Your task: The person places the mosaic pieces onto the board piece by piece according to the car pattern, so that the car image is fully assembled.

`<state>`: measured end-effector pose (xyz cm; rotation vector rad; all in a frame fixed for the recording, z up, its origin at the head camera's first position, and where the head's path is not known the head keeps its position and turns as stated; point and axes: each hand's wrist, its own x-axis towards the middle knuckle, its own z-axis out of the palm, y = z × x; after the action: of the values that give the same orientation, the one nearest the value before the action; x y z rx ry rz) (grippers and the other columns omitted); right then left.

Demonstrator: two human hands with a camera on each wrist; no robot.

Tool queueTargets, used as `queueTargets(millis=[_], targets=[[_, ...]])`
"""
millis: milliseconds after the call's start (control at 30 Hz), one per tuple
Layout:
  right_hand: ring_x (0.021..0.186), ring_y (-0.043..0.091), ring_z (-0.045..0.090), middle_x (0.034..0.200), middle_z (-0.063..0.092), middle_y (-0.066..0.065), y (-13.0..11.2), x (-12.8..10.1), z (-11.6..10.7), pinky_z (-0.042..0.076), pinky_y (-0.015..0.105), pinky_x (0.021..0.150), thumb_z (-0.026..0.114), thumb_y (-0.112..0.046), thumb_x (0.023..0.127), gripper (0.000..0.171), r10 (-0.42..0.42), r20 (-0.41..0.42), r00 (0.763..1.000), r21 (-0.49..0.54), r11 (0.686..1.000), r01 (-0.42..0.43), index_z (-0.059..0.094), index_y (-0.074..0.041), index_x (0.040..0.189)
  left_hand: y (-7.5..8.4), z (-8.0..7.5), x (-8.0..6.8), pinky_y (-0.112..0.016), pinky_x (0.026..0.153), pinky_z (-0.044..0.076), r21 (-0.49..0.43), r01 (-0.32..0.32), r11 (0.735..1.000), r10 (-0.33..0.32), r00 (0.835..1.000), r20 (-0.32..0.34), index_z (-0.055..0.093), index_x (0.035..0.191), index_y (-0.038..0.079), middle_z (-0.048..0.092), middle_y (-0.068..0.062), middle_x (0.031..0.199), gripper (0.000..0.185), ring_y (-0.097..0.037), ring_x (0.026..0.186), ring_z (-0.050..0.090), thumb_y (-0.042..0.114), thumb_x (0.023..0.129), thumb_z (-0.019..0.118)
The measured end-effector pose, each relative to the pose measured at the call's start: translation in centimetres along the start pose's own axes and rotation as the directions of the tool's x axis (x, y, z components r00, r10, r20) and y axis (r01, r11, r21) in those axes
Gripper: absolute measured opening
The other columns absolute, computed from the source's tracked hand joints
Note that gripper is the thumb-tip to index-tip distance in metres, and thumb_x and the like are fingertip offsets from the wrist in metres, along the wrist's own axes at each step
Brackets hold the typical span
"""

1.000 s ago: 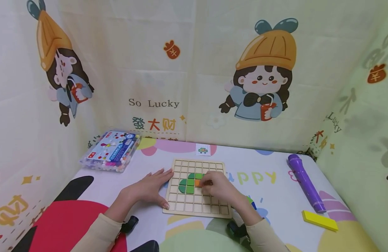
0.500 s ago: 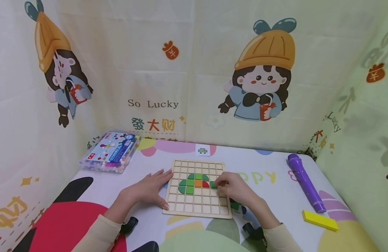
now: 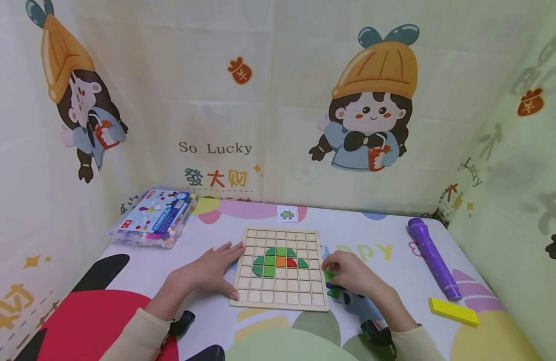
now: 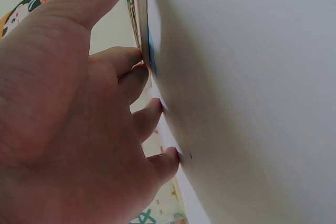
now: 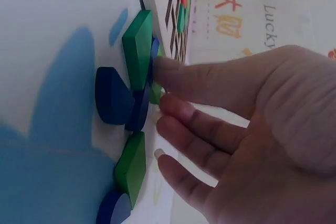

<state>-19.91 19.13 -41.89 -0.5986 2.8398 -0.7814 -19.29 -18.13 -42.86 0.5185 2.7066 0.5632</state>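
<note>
A wooden grid board lies on the table, with green pieces, an orange piece and a red piece set in its cells. My left hand lies flat on the table, fingertips against the board's left edge. My right hand is just right of the board, over loose pieces. In the right wrist view its fingers are stretched out, the index tip touching a small green piece between a green block and a dark blue piece.
A clear box of beads stands at the back left and a small pattern card behind the board. A purple torch and a yellow block lie at the right. Printed fabric walls enclose the table on three sides.
My right hand has left the board and moved right to the loose pieces beside it, uncovering a red and a green piece next to the orange one. The left hand has stayed put.
</note>
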Motion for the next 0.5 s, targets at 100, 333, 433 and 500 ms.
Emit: queueTargets(millis=[100,333,433,500], targets=[[0.075,0.013,0.049,0.079,0.061,-0.003,-0.08,0.05,-0.07,0.044,0.025,0.066,0.078,0.007,0.073,0.027,0.007,0.007,1.000,-0.005,1.000,-0.007,0.072,-0.011,0.091,-0.07,-0.07,-0.08,-0.064,0.122,0.012,0.001,0.002,1.000,-0.002,1.000,-0.003,0.030,0.157,0.022,0.023,0.005,0.167,0.117,-0.030,0.157,0.012,0.062,0.062,0.085],[0.075,0.014,0.050,0.080,0.063,-0.002,-0.17,0.17,-0.04,0.047,0.028,0.069,0.076,0.011,0.072,0.026,0.052,0.030,0.998,0.020,0.998,-0.053,0.071,-0.010,0.088,-0.03,-0.17,-0.23,-0.065,0.122,0.012,-0.003,-0.010,1.000,0.010,1.000,0.000,0.030,0.157,0.020,0.023,0.004,0.167,0.116,-0.030,0.156,0.012,0.060,0.064,0.085],[0.075,0.014,0.051,0.079,0.063,-0.001,-0.12,0.21,0.06,0.047,0.029,0.069,0.075,0.011,0.073,0.025,0.078,0.034,0.996,0.037,0.996,-0.080,0.072,-0.009,0.087,0.01,-0.25,-0.32,-0.065,0.122,0.011,-0.008,-0.016,1.000,0.016,1.000,0.003,0.030,0.157,0.019,0.023,0.002,0.167,0.115,-0.032,0.156,0.012,0.059,0.065,0.086],[0.074,0.014,0.051,0.080,0.062,-0.001,-0.10,0.26,0.10,0.047,0.028,0.068,0.075,0.011,0.073,0.024,0.082,0.029,0.996,0.048,0.995,-0.084,0.072,-0.009,0.086,-0.01,-0.28,-0.34,-0.065,0.122,0.011,-0.005,-0.016,1.000,0.016,1.000,0.003,0.030,0.157,0.019,0.023,0.003,0.167,0.115,-0.031,0.156,0.012,0.060,0.065,0.085]])
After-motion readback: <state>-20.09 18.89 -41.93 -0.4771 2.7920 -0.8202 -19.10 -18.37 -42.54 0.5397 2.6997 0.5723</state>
